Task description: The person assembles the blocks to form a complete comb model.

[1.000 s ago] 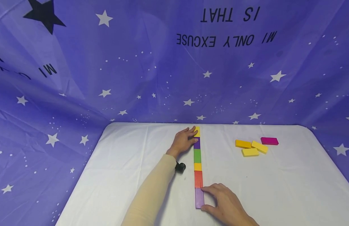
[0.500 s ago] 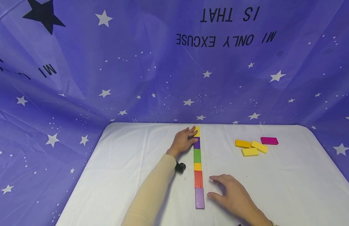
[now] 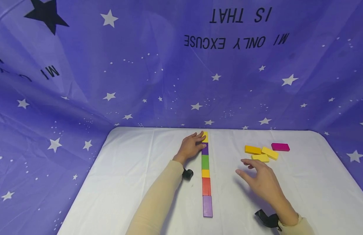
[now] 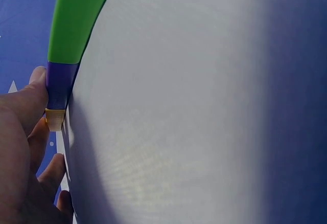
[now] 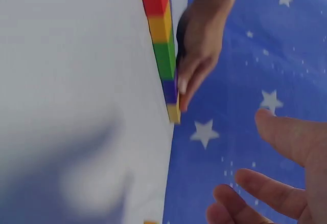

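Observation:
A straight row of coloured blocks runs away from me over the white table. From far to near it goes yellow (image 3: 205, 138), dark purple (image 3: 205, 151), green (image 3: 205, 162), orange (image 3: 205, 173), red (image 3: 206, 186) and light purple (image 3: 207, 206). My left hand (image 3: 189, 147) rests at the far end, fingers extended against the yellow block and thumb at the dark purple block (image 4: 61, 83). To the right of the row, my right hand (image 3: 264, 182) is held over the table with thumb and fingers spread, holding nothing. Its fingertips are just short of a loose yellow block (image 3: 260, 158).
Beside that loose block lie an orange block (image 3: 252, 149) and another yellow block (image 3: 270, 153). A magenta block (image 3: 280, 147) is slightly farther back. Purple star-printed cloth (image 3: 169, 81) hangs behind the white tabletop (image 3: 125, 163).
My right hand has let go of the light purple block and moved away to the right and forward, up to the loose blocks. The left hand keeps its place.

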A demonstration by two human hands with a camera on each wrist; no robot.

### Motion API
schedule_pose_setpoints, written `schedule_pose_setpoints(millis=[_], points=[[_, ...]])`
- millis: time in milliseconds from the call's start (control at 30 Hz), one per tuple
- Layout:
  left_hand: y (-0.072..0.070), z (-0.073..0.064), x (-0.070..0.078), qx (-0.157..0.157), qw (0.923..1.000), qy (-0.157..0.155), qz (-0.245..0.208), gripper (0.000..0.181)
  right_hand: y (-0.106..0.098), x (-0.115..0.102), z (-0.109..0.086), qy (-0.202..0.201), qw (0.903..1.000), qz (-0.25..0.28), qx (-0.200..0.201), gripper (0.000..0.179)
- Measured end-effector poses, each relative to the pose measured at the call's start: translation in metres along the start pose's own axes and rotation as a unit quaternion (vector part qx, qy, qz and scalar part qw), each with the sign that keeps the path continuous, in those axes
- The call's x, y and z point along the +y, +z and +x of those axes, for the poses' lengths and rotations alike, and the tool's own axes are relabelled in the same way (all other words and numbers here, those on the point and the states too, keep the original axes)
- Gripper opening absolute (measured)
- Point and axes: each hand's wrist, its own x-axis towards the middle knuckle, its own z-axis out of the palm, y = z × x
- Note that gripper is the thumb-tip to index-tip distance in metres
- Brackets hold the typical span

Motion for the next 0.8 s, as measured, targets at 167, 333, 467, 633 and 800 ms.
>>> schedule_pose_setpoints(millis=[167, 333, 467, 633, 800], points=[[0.0, 0.0, 0.0, -0.006, 1.0, -0.004, -0.004, 0.046, -0.01, 0.015, 0.013, 0.009, 0.9994, -0.001, 0.035, 0.045], [-0.001, -0.001, 0.0, -0.008, 1.0, -0.003, -0.003, 0.046, -0.015, 0.03, 0.026, 0.033, 0.9982, 0.003, 0.049, 0.048], [-0.001, -0.001, 0.001, -0.006, 1.0, -0.005, -0.003, 0.045, -0.013, 0.042, 0.035, 0.051, 0.9971, 0.011, 0.055, 0.051], [-0.001, 0.0, 0.001, -0.01, 0.9999, -0.006, 0.001, 0.046, -0.007, 0.056, 0.045, 0.066, 0.9961, 0.003, 0.059, 0.054], [0.0, 0.0, 0.001, -0.007, 0.9999, -0.007, 0.001, 0.046, 0.001, 0.069, 0.054, 0.069, 0.9953, -0.005, 0.067, 0.054]])
